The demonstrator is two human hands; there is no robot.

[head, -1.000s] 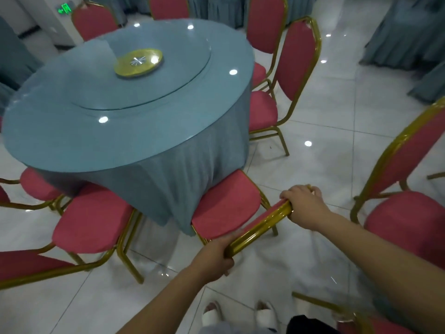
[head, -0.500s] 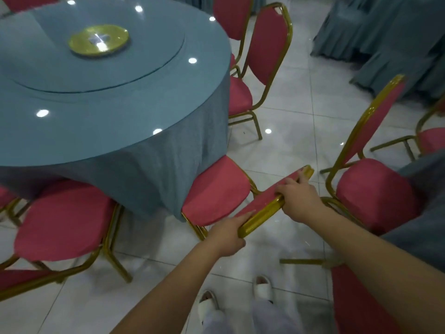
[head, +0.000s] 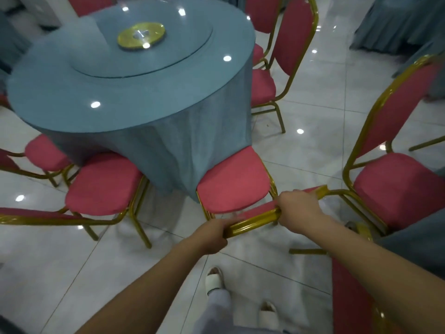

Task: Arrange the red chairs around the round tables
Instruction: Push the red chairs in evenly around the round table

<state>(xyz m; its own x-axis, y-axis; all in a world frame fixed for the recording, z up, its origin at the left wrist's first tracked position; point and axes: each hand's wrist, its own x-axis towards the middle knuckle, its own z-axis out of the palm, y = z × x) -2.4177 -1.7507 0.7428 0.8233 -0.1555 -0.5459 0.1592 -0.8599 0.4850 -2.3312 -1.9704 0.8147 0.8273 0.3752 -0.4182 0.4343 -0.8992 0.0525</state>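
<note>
My left hand and right hand stay curled round the chair by its gold back rail. I've swung it slightly; its seat front tucks under the cloth at the table edge, nearly placed.

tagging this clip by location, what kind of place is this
Probably a banquet hall: a round table draped in blue cloth with a turntable, red gold-framed chairs around it, more draped tables behind.

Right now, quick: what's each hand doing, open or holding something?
Left hand: closed around the gold top rail of the red chair.
Right hand: closed around the same rail, further right.
</note>
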